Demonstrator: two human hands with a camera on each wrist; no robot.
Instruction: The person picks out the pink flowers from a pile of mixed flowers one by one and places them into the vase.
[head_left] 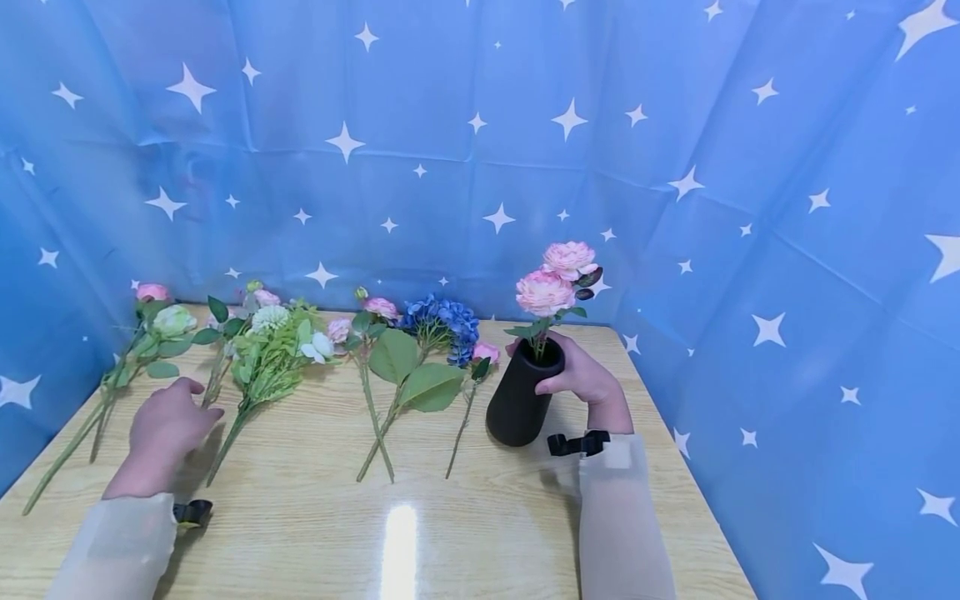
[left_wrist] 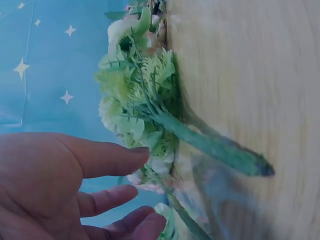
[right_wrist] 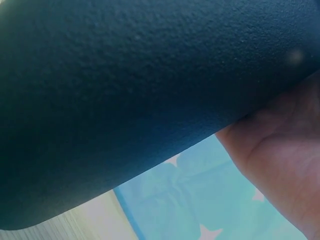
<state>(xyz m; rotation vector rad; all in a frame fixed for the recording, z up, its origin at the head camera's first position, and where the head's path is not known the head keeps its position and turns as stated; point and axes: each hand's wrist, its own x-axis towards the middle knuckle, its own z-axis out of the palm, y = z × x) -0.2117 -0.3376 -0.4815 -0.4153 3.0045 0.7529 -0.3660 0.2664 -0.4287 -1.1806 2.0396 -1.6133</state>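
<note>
My right hand (head_left: 581, 371) grips a black vase (head_left: 519, 404) just below its mouth, the thumb on the near side and the other fingers mostly hidden behind. Two pink peonies (head_left: 545, 293) with dark buds stand in the vase, which leans slightly. In the right wrist view the vase's dark wall (right_wrist: 125, 90) fills most of the picture, with part of the palm beside it. On the left, my left hand (head_left: 168, 421) hovers with thumb and fingers apart, close to a thin stem (left_wrist: 180, 207). A bunch of white and green flowers (head_left: 273, 354) lies just right of that hand.
Pink and pale green flowers (head_left: 153, 329) lie at the far left. Near the middle are a blue hydrangea (head_left: 442, 325) with broad leaves, a pink flower stem (head_left: 365, 392) and a single pink rose (head_left: 486, 353). A star-patterned blue curtain (head_left: 420, 108) surrounds the wooden table (head_left: 315, 533).
</note>
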